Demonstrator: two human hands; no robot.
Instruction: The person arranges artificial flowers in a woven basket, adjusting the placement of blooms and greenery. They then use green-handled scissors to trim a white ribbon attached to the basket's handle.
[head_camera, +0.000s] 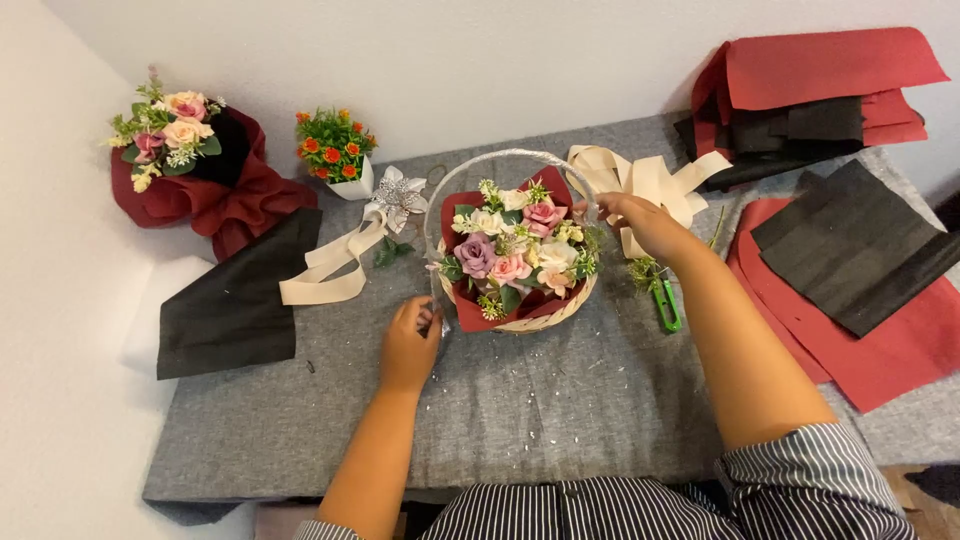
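- Woven pale wicker forms the basket (540, 318), which stands near the middle of the table (560, 400), slightly toward the far edge, packed with pink, cream and mauve roses set in dark red paper
- The left hand (410, 345) rests at the basket's near-left rim, fingers (428, 318) curled around the foot of the arched handle (500, 156), seemingly to keep the basket steady
- The right hand (640, 222) reaches to the opposite foot of the handle at the far-right rim, fingers closed lightly on it; holding both ends lets the arch be kept upright over the flowers
- Cream ribbon (650, 180) lies bunched just behind the right hand, close enough to pick up without stretching
- Green-handled scissors (666, 305) lie on the table just right of the basket, under the right forearm
- A second cream ribbon with a silver bow (395, 195) lies left of the basket, beside a black paper sheet (230, 310)
- A finished bouquet (190, 170) in red wrap leans at the far left corner, a small pot of orange flowers (335, 150) next to it against the wall
- Red and black paper sheets (850, 250) are stacked along the right edge, out of the working area
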